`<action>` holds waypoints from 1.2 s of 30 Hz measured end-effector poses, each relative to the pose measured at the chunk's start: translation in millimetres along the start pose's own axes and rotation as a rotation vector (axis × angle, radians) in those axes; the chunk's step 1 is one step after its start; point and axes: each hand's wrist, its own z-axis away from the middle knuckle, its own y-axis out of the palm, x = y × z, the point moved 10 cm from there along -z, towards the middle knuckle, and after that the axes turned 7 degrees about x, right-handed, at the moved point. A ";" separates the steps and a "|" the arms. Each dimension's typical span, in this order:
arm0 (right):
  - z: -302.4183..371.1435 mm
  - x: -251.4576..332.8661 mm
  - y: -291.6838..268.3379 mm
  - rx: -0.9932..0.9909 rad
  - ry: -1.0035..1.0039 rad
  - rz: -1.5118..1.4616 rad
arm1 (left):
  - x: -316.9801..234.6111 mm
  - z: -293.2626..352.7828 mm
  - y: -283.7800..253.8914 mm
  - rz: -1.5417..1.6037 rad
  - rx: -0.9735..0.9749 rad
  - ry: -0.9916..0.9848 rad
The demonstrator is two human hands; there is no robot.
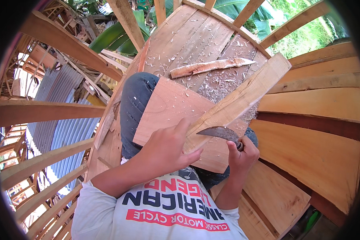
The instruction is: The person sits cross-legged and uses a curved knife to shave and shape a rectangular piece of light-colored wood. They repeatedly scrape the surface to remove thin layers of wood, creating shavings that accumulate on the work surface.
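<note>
My left hand [170, 146] is closed round the near end of a long, pale wooden plank [240, 92], which slants away to the upper right. In my right hand [244, 154] is a knife [220, 131] with a curved, dark blade and a dark handle. Its blade lies across the plank just beyond my left hand; whether the edge bites into the wood I cannot tell. Under the plank, a flat reddish board [176, 100] rests over my lap.
A second, roughly carved piece of wood [212, 67] lies on the plank floor [188, 32] among curled shavings. Wooden slats [48, 110] rise on the left, with corrugated metal sheets [68, 124] beyond. Wide boards [308, 148] line the right side.
</note>
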 end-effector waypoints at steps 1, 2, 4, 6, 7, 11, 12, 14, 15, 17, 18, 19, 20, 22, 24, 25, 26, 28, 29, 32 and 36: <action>-1.3 1.4 2.2 -0.002 -0.007 0.001 | 5.3 0.6 0.3 0.031 0.020 -0.039; -2.4 2.9 4.1 -0.003 -0.015 0.002 | 8.9 1.3 -0.7 0.062 0.040 -0.077; -4.7 5.7 7.2 -0.001 -0.031 0.004 | 15.1 2.7 -1.5 0.110 0.082 -0.151; -7.3 7.1 9.4 0.007 -0.048 0.006 | 21.7 4.6 0.2 0.143 0.126 -0.220; -8.1 -10.8 7.7 -0.043 0.049 -0.088 | 22.4 6.5 -1.2 0.147 0.111 -0.197; -20.2 -119.6 -38.1 -0.228 0.445 -0.250 | 51.4 33.1 4.0 0.218 0.134 -0.237; -23.4 -112.1 -46.1 -0.203 0.392 -0.294 | 60.7 35.7 8.8 0.245 0.162 -0.279; -21.8 -86.0 -36.3 -0.125 0.300 -0.347 | 75.4 36.4 9.6 0.255 0.096 -0.325; -20.3 -60.6 -17.9 -0.081 0.251 -0.358 | 79.7 36.6 8.5 0.259 0.067 -0.344; -15.4 -40.5 21.1 0.033 0.241 -0.477 | 69.8 29.4 -2.0 0.286 0.025 -0.299; -7.6 -41.1 36.5 0.074 0.285 -0.504 | 62.7 25.5 -6.4 0.300 0.004 -0.275; -1.2 -41.6 50.4 0.120 0.324 -0.542 | 57.3 22.9 -8.8 0.319 0.010 -0.274; 2.8 -38.8 53.7 0.139 0.319 -0.538 | 51.7 20.3 -10.6 0.337 0.017 -0.273; 12.5 -33.0 56.4 0.164 0.319 -0.531 | 44.8 15.5 -13.4 0.328 0.030 -0.255; 10.9 -20.4 49.3 0.155 0.261 -0.534 | 42.2 10.1 -13.9 0.275 0.045 -0.222; 10.2 -15.6 43.4 0.134 0.232 -0.525 | 42.4 6.3 -12.1 0.258 0.044 -0.213; 9.7 -10.8 37.4 0.120 0.202 -0.513 | 42.3 4.6 -9.7 0.247 0.042 -0.208; 6.1 -2.3 35.0 0.156 0.162 -0.415 | 38.8 1.4 -7.6 0.227 0.040 -0.196; 3.6 1.5 34.1 0.177 0.139 -0.368 | 36.2 -0.1 -6.7 0.219 0.040 -0.190; -5.0 15.7 25.4 0.170 0.071 -0.252 | 26.8 -0.4 -8.7 0.189 0.018 -0.106; -21.9 14.2 12.3 0.113 0.004 0.015 | 17.2 0.1 -16.0 0.133 0.015 -0.087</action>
